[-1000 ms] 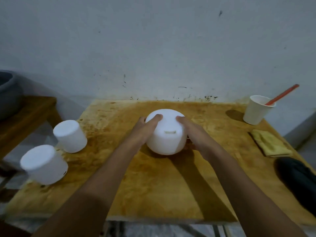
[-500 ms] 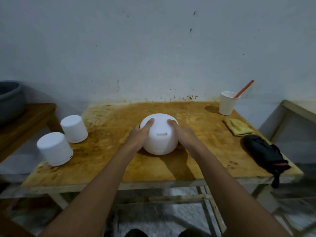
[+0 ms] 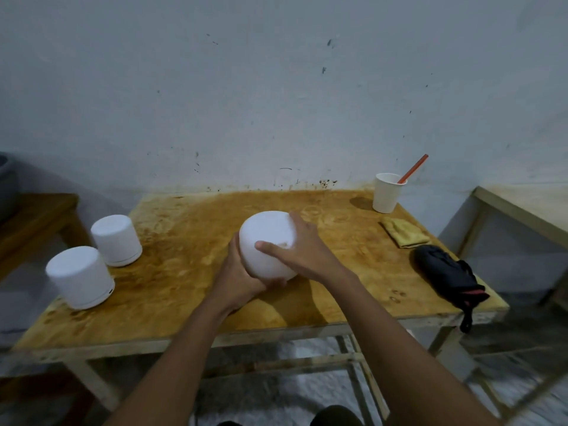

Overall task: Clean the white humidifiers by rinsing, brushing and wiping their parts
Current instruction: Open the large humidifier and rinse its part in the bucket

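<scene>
Stained table (image 3: 172,305) by grey wall (image 3: 276,87), white humidifier (image 3: 266,241) mid-table, my left hand (image 3: 238,279) cupping beneath, my right hand (image 3: 304,253) curled over it, cylindrical humidifiers (image 3: 116,239) at left edge, black bag (image 3: 445,272) at right edge

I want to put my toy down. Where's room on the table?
The table is bare in front, between the near cylinder and the bag, and at the back, between far cylinder and cup. Crowded: right edge (cup, cloth, bag) and middle, where the left hand and right hand hold the humidifier.
</scene>
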A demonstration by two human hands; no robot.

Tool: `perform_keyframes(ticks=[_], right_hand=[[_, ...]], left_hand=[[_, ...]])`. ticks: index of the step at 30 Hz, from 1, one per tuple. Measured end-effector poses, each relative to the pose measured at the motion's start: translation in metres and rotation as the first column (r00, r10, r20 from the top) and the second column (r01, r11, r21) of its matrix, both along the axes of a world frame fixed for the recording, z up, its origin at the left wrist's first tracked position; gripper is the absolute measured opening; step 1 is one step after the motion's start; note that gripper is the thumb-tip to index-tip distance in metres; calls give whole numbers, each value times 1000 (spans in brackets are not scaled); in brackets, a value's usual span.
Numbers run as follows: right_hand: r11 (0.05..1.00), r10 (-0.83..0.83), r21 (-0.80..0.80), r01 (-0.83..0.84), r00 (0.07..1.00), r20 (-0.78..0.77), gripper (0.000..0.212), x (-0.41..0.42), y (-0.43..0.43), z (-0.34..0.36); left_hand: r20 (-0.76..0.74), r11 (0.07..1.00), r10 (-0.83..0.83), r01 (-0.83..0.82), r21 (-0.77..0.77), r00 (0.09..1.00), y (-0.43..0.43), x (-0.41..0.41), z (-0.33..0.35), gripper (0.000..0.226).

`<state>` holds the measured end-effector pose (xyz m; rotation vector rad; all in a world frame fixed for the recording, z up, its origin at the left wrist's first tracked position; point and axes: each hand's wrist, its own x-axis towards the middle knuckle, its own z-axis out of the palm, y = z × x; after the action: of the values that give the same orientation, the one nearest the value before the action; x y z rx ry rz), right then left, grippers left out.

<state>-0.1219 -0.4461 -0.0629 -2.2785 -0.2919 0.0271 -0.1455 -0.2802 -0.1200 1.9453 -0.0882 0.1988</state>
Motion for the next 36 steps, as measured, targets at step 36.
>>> perform_keyframes(ticks=[36], right_hand=[[994,-62,-80,80,975,212,108,-8,3,-4]], left_hand=[[-60,990,87,-80,120,994,3,2,-4,139]])
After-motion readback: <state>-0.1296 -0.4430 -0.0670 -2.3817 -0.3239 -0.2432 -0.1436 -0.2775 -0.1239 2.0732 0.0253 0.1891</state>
